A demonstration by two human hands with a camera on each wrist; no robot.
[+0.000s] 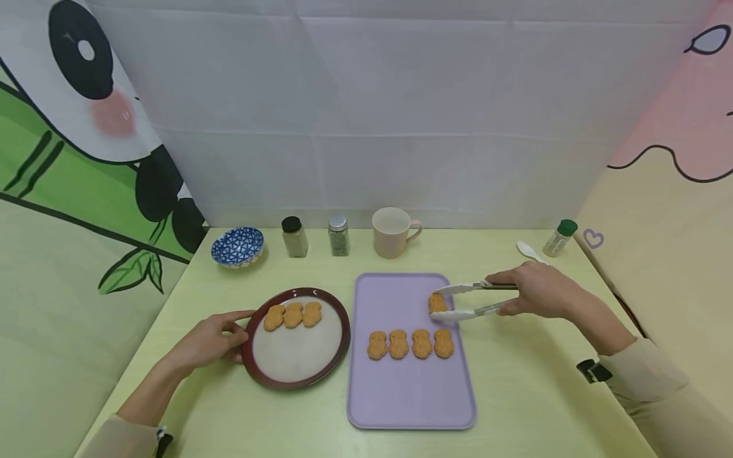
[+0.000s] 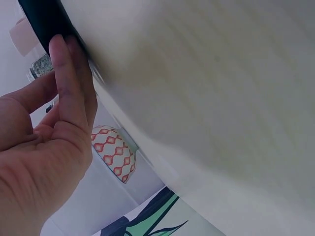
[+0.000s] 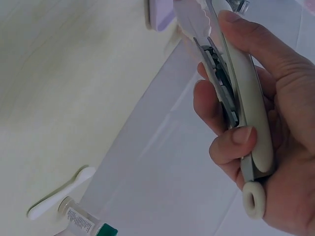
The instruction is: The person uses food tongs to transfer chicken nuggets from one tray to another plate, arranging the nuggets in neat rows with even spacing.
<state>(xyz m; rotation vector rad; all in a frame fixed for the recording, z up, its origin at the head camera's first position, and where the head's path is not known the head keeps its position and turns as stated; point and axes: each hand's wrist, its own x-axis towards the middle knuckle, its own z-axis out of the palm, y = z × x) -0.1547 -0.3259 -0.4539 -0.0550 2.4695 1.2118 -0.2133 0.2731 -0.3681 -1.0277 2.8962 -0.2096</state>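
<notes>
My right hand [image 1: 541, 289] grips white-tipped tongs [image 3: 248, 98] round their handles. The tongs' tips lie on either side of a golden-brown nugget [image 1: 438, 303] at the right edge of the lilac tray [image 1: 409, 401]. Several like nuggets [image 1: 398, 343] form a row lower on that tray. On the left, my left hand [image 1: 209, 340] holds the brown-rimmed plate [image 1: 296, 362] by its left edge; the left wrist view shows its fingers [image 2: 69, 83] against the dark rim. Three nuggets [image 1: 293, 315] sit side by side near the plate's far side.
Along the back stand a blue-patterned bowl [image 1: 237, 247], a black-capped jar [image 1: 294, 237], a silver-capped jar [image 1: 339, 236] and a pink mug [image 1: 392, 233]. A white spoon [image 1: 530, 252] and a green-capped bottle [image 1: 559, 238] are at the back right. A pale wall [image 1: 366, 127] rises behind the table.
</notes>
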